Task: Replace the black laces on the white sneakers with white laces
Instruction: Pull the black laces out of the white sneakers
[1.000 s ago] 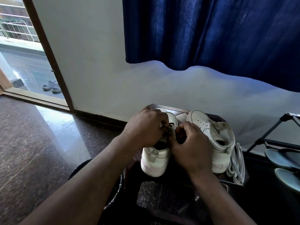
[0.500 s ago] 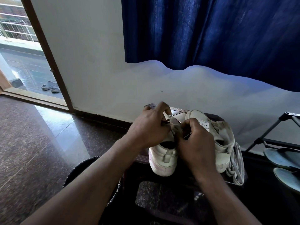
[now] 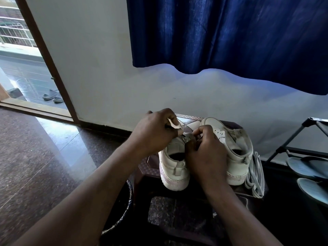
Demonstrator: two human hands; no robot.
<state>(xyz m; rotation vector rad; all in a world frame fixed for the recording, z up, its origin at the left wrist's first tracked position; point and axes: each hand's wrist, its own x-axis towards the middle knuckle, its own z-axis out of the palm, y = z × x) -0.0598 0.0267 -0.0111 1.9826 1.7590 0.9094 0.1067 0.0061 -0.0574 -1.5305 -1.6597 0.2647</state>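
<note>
Two white sneakers stand heel-towards-me on a small dark stool [image 3: 152,167]. The left sneaker [image 3: 174,167] is tipped up at the toe. My left hand [image 3: 156,134] grips its front part, fingers curled over the toe and lace area. My right hand [image 3: 204,151] pinches at the tongue and eyelets of the same shoe; what lace it holds is hidden by the fingers. The right sneaker [image 3: 230,142] stands beside it, untouched. A bundle of white laces [image 3: 255,174] lies against its right side.
A wall and a blue curtain [image 3: 230,32] rise behind the stool. A dark shoe rack [image 3: 292,139] with sandals [image 3: 308,167] stands at right. A round basket [image 3: 124,201] sits under my left forearm. An open doorway with slippers [image 3: 52,95] is at far left.
The left sneaker has been lifted and tipped, its heel shifting right and towards me. My left hand rose over the toe. My right hand stayed at the eyelets.
</note>
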